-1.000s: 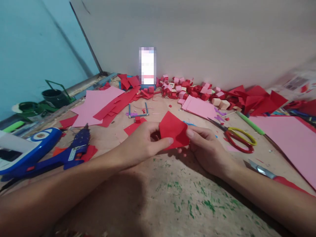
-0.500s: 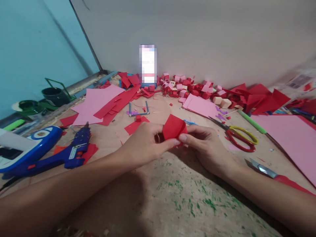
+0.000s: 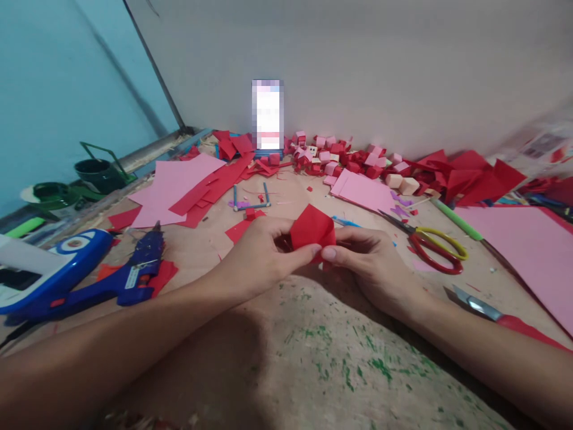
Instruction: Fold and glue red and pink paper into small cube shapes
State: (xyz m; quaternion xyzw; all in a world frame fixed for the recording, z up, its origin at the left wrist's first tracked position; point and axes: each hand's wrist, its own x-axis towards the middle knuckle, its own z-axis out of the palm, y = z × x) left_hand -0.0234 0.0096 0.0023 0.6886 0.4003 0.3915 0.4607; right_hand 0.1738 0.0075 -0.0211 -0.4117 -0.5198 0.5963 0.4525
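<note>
Both my hands meet over the middle of the wooden table [image 3: 313, 358]. Between them is a small piece of red paper [image 3: 311, 227], folded up into a peak. My left hand [image 3: 264, 260] pinches its left side with thumb and fingers closed on it. My right hand [image 3: 371, 266] pinches its right side, thumb pressed against the paper's lower edge. The two thumbs nearly touch. Part of the paper is hidden behind my fingers.
Red-handled scissors [image 3: 430, 245] lie right of my right hand, a craft knife [image 3: 478, 306] nearer the edge. A blue glue gun [image 3: 129, 275] and a blue tool [image 3: 49, 269] lie left. Pink sheets [image 3: 172, 185], red scraps and small cubes [image 3: 349, 158] crowd the back; a standing phone [image 3: 267, 114] leans on the wall.
The red paper, a wider flat piece a second ago, has been folded in and looks narrower. My hands have drawn closer together until the thumbs almost meet.
</note>
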